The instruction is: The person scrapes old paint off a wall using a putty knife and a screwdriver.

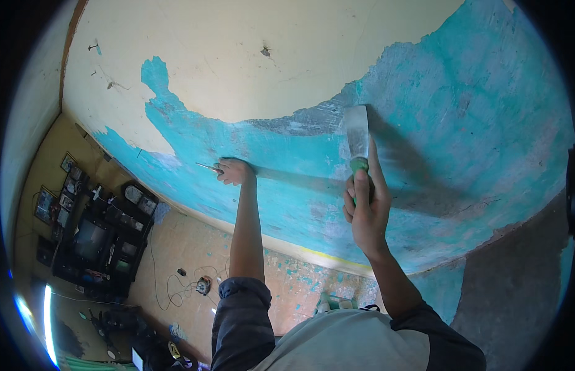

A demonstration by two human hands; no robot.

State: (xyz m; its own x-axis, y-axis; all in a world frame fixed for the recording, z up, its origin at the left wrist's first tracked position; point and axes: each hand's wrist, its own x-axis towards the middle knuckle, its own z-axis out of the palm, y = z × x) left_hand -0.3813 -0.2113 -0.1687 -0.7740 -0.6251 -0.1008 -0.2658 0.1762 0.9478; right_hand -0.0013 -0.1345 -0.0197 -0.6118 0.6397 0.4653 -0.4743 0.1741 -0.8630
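My right hand (pixel 368 199) is closed around the green handle of a putty knife (pixel 358 132). Its wide metal blade points up over the wall, near the ragged edge between cream paint (pixel 269 88) and a turquoise layer (pixel 287 162). A grey patch (pixel 315 119) shows along that edge, left of the blade. Further left, my left hand (pixel 234 171) rests against the turquoise surface, its fingers curled round a thin tool (pixel 209 168) with a narrow metal tip pointing left. The kind of tool is unclear, as my fingers hide most of it.
Paint flakes (pixel 306 278) litter the floor below the wall. A cable (pixel 169 297) loops beside a small round device (pixel 203 285). A black cabinet (pixel 116 232) with a television (pixel 89 239) stands at the left. Nails (pixel 92 47) stick out of the upper left wall.
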